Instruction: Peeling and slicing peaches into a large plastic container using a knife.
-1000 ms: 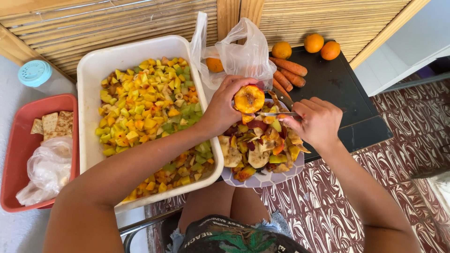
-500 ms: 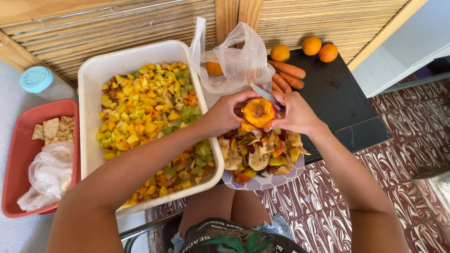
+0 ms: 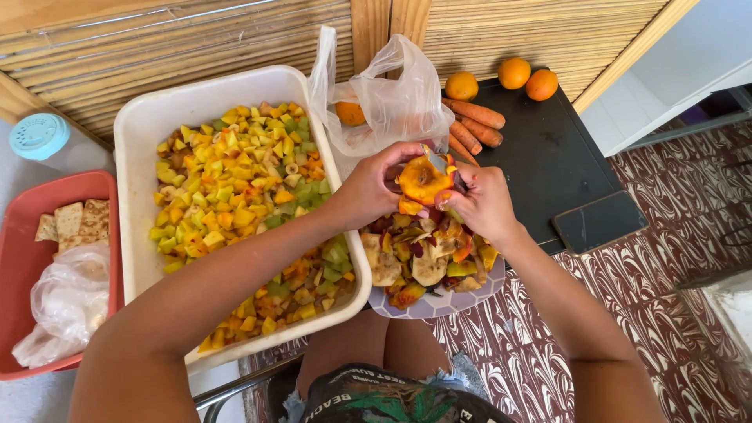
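The white tub (image 3: 133,157) was largely filled with diced fruit (image 3: 235,196). The left hand (image 3: 368,188) gripped a partly peeled peach (image 3: 421,182) above the plate of peelings (image 3: 439,301); the right hand (image 3: 482,204) held a knife (image 3: 437,160) against it. Oranges (image 3: 513,73) and carrots (image 3: 474,117) lay uncut.

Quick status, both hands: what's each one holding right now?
Left hand: closed around the orange fruit, held over the plate of peels.
Right hand: closed on a knife, blade against the fruit.
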